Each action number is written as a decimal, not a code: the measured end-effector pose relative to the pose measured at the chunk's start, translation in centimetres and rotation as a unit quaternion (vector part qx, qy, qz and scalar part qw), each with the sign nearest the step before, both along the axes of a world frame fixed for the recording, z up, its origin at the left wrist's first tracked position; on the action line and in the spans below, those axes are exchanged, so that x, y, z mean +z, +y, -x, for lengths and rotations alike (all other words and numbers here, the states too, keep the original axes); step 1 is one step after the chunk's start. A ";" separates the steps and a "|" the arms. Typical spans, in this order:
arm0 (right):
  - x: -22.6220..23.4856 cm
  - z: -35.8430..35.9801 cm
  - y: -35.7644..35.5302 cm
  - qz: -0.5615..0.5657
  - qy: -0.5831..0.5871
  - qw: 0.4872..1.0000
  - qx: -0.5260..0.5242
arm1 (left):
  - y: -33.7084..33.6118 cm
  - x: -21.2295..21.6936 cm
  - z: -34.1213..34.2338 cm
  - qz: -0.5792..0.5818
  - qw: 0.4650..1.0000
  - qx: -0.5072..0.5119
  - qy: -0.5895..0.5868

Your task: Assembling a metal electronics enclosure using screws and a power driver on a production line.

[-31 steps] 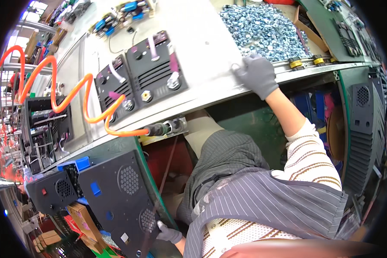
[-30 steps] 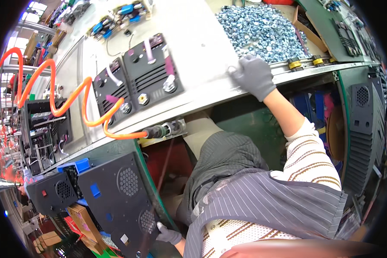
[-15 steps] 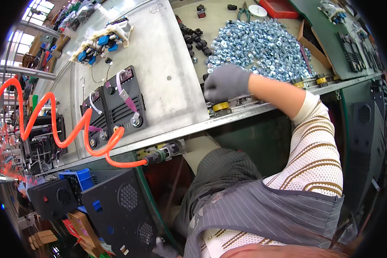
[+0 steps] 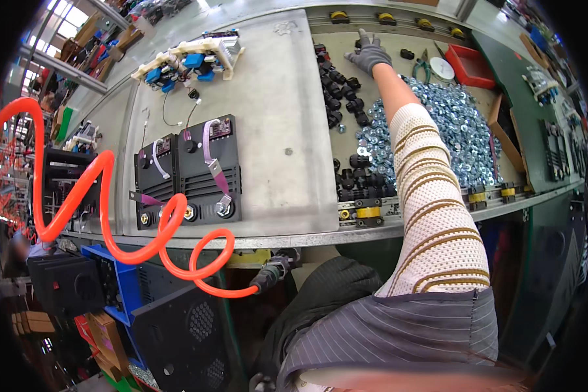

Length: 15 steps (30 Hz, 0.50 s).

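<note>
My right hand [image 4: 370, 53], in a grey glove, is stretched out to the far part of the parts area, its fingers apart. Beneath its fingertips there is a small dark spot that I cannot make out. A row of black plastic fittings [image 4: 333, 88] lies to its left, and a heap of shiny metal nuts [image 4: 460, 124] spreads on the near right side. At the bottom edge only a bit of my gloved left hand [image 4: 261, 382] shows, low beside a black perforated panel [image 4: 183, 333]; its fingers are mostly hidden.
Two black plates with purple straps [image 4: 209, 176] lie on the metal table [image 4: 281, 117], a circuit assembly [image 4: 193, 62] behind them. An orange coiled hose [image 4: 104, 196] crosses the left front. Pliers [image 4: 423, 68], a white disc [image 4: 442, 68] and a red tray [image 4: 472, 66] are far right.
My right hand has gone from the parts area's near edge to its far side, the arm now straighter. The whole view has shifted. My left hand stays low at the bottom edge.
</note>
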State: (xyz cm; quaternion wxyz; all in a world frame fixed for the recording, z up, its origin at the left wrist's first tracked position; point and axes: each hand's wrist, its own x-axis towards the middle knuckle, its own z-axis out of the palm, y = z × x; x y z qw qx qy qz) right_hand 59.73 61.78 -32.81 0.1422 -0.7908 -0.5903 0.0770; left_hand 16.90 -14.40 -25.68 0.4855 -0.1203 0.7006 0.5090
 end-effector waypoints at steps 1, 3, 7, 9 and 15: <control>-0.4 0.3 0.6 0.021 0.003 1.000 -0.009 | 0.2 -0.4 0.0 0.016 1.000 -0.023 -0.004; -1.1 0.6 1.4 0.021 -0.031 0.999 -0.030 | 0.8 -0.8 0.0 0.040 0.997 -0.064 -0.007; -1.7 0.2 0.2 0.036 -0.075 0.997 0.003 | 3.7 -0.2 -0.8 0.084 0.986 -0.133 0.060; -1.2 -0.3 -1.5 0.011 -0.090 0.994 0.061 | 6.6 0.0 -2.0 0.085 0.951 -0.247 0.166; 5.2 0.6 -9.7 -0.018 0.277 0.939 0.205 | 17.3 2.1 -4.9 -0.024 0.953 -0.286 0.102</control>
